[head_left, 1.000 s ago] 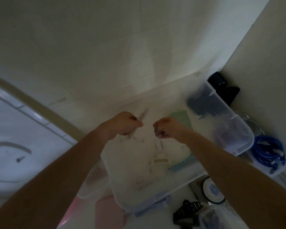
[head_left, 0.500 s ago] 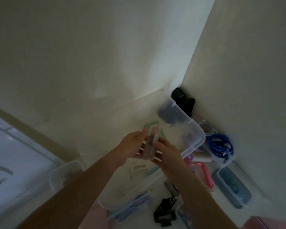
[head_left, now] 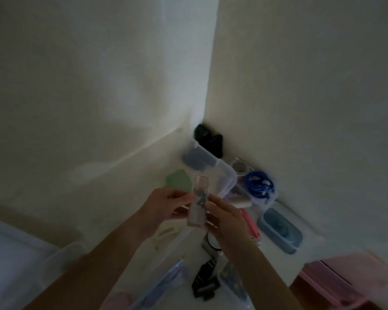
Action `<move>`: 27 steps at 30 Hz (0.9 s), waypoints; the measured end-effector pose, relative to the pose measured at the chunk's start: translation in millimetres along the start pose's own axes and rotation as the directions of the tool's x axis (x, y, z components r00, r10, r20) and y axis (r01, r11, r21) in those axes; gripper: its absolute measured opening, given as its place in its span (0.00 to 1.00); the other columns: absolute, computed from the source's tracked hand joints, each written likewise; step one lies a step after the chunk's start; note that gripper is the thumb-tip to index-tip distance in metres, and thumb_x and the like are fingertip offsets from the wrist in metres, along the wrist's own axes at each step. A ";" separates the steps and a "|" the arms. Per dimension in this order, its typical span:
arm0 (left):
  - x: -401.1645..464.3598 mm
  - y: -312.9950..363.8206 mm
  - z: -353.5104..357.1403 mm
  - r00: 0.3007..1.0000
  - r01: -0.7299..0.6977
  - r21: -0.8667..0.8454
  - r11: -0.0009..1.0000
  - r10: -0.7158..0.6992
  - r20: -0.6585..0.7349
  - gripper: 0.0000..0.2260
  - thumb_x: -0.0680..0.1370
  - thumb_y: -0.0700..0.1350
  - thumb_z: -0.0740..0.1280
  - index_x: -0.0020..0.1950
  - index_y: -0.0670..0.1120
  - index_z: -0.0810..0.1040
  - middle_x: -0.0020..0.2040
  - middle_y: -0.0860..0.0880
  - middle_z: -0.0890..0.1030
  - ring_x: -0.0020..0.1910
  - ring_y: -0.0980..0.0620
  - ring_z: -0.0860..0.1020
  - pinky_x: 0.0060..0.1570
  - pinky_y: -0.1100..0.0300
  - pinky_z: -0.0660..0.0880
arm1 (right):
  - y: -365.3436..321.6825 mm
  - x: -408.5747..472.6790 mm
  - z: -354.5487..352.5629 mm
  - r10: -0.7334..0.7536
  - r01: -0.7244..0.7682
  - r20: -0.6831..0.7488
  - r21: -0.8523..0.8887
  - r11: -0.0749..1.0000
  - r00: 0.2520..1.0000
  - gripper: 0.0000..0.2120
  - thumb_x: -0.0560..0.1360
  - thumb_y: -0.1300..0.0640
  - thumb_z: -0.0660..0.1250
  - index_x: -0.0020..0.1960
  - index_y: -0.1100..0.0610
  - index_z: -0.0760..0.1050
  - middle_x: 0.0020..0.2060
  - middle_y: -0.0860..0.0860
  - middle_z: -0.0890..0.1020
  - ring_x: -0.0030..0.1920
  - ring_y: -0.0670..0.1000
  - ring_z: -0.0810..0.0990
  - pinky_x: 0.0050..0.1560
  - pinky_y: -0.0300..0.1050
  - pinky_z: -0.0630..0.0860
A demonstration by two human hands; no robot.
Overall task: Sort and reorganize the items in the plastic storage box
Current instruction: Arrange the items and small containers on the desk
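Observation:
My left hand and my right hand both grip a small clear rectangular case with dark bits inside, held upright above the clear plastic storage box. The box stands on the floor against the wall corner. Inside it I see a dark blue bundle at the far end, a pale green piece and a cream-coloured clip nearer me. My arms hide most of the box's middle.
A blue coiled cable lies in a small tray to the right, a blue lidded container beside it. Black objects sit in the corner. A black strap, a pink-red tool and a pink bin lie on the floor.
My hands came together, took up the clear case and raised it above the box. The view swung right and up, bringing the wall corner and the items to the right into sight.

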State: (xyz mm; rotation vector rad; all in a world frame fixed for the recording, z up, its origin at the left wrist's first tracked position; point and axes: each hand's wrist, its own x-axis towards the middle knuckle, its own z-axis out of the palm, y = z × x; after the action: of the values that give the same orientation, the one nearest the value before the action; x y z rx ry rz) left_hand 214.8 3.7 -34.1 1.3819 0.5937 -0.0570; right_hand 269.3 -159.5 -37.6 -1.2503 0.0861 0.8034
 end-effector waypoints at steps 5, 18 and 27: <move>4.5 -15.9 70.8 0.994 -0.033 0.059 0.998 0.027 0.102 0.05 0.78 0.34 0.68 0.48 0.33 0.83 0.40 0.40 0.85 0.38 0.49 0.85 0.40 0.60 0.82 | -0.9 -29.7 -62.6 -0.109 0.104 -0.073 -0.061 0.993 0.991 0.11 0.77 0.62 0.67 0.59 0.59 0.81 0.51 0.58 0.85 0.51 0.57 0.84 0.50 0.49 0.81; 50.6 -100.4 200.5 0.934 0.089 0.385 0.919 -0.211 0.287 0.14 0.80 0.46 0.65 0.65 0.55 0.75 0.57 0.50 0.81 0.54 0.50 0.82 0.57 0.52 0.80 | 16.9 64.0 -285.4 -0.485 -0.191 -0.153 -0.981 -0.029 0.861 0.11 0.77 0.61 0.64 0.55 0.53 0.81 0.51 0.52 0.77 0.47 0.51 0.78 0.44 0.42 0.75; 77.5 -111.7 229.2 0.956 0.087 0.460 0.884 -0.204 0.212 0.21 0.83 0.44 0.57 0.75 0.56 0.66 0.71 0.49 0.72 0.58 0.54 0.75 0.45 0.62 0.74 | 37.8 84.7 -299.8 -0.442 -0.083 -0.158 -0.979 0.184 0.883 0.17 0.76 0.65 0.63 0.62 0.54 0.80 0.52 0.56 0.76 0.51 0.56 0.78 0.50 0.43 0.73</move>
State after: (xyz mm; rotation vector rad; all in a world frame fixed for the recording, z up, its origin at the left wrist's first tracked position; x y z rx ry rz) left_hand 321.6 -209.7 -152.5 1.7380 0.4829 -0.5171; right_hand 416.6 -374.0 -213.1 -2.6598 -0.3186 0.2407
